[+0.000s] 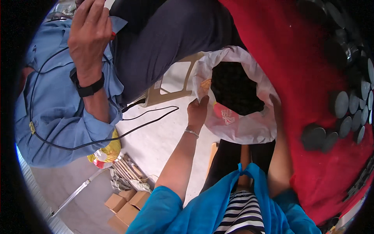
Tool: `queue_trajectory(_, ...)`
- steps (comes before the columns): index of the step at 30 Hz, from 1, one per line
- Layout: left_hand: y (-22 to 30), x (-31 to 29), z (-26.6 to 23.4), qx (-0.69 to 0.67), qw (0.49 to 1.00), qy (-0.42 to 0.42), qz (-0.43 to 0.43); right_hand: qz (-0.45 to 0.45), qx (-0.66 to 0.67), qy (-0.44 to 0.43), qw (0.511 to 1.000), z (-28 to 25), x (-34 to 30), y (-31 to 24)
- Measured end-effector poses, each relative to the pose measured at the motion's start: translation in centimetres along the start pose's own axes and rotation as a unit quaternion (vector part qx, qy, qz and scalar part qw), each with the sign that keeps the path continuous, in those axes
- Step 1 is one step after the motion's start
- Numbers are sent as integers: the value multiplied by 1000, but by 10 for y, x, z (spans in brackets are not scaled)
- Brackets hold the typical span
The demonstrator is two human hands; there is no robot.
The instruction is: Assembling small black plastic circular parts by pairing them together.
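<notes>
A white plastic sack [249, 130] with its rim rolled outward stands in front of my knees. Small dark pieces [235, 87], too dim to name, lie inside it. My left hand [198, 113] pinches the sack's rim at its near left side, the thumb over the edge. On the opposite side my right hand [276, 107] is closed at the sack's right edge beside the red cloth [269, 43]; most of its fingers are hidden.
Grey round discs [341, 104] lie on the red cloth at right. At left sits a person in a blue shirt [58, 124], one hand [90, 39] raised. A black cable [148, 124] loops between us. Near the sack stands a beige plastic stool [163, 97]; cardboard boxes [128, 212] lie lower left.
</notes>
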State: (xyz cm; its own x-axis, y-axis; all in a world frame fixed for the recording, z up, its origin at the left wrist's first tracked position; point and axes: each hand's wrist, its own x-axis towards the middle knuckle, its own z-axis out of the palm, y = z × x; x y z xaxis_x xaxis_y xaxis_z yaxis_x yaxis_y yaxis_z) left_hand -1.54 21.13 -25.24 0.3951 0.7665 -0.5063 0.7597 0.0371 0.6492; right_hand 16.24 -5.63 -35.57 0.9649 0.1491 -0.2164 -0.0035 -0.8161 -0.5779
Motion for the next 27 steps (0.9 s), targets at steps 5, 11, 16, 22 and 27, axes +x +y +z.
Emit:
queue_trajectory(5, 34, 20, -14, 294, 947, 88, 92, -12, -25, -26, 999, 0, 22, 3)
queue_trajectory(11, 70, 99, 15, 360, 838, 184, 367, -42, -47, -120, 991, 10, 31, -5)
queue_trajectory(16, 46, 115, 43, 349, 917, -9, 194, -61, -50, -250, 965, 20, 13, -10)
queue_trajectory(22, -37, 33, 36, 235, 969, -63, 44, -26, -70, -263, 962, 14, -104, 3)
queue_trajectory(27, 20, 19, 19, 195, 965, -15, 175, -73, 10, -132, 988, -21, -82, -4)
